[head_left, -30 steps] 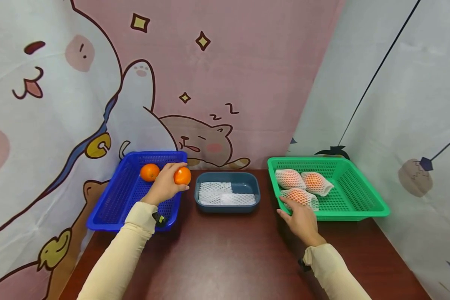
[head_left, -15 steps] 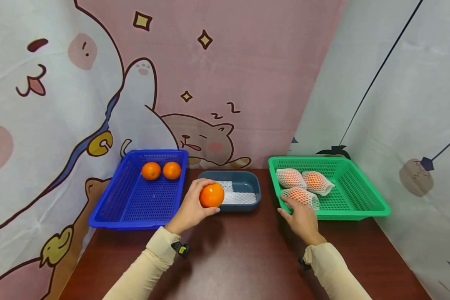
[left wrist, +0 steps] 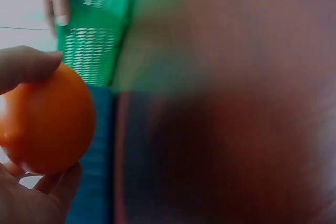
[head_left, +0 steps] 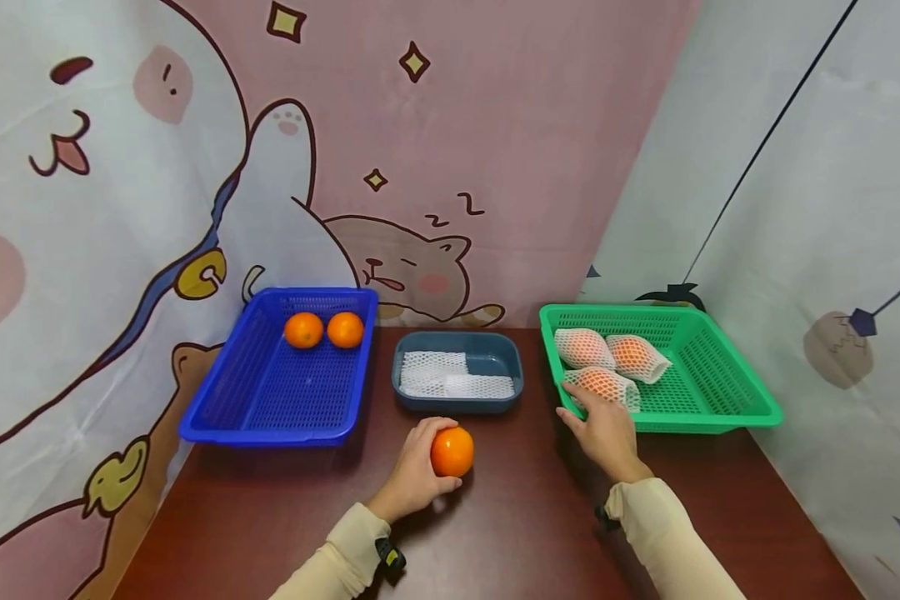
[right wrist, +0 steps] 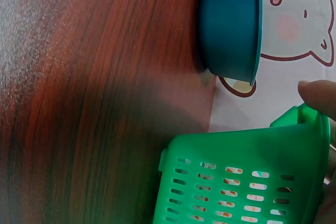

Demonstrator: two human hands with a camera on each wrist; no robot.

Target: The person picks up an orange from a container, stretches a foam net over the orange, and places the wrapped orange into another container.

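Note:
My left hand [head_left: 414, 475] grips an orange [head_left: 452, 452] over the table, in front of the grey-blue tray. In the left wrist view the orange [left wrist: 50, 121] sits between thumb and fingers. My right hand [head_left: 604, 433] rests at the near left corner of the green basket [head_left: 750, 392], thumb outside the rim and fingers over it, beside a net-wrapped fruit [head_left: 600, 383]. In the right wrist view only part of that hand shows at the rim of the green basket [right wrist: 247, 145].
A blue basket [head_left: 270, 435] at the left holds two oranges [head_left: 324, 330]. White foam nets [head_left: 457, 375] lie in the grey-blue tray [head_left: 457, 406] at the middle. Two more net-wrapped fruits [head_left: 636, 357] lie in the green basket. A printed cloth [head_left: 532, 150] hangs behind.
My left hand has carried the orange from the blue basket's right side, past the front of the tray, rightward and nearer to me. My right hand has stayed at the green basket.

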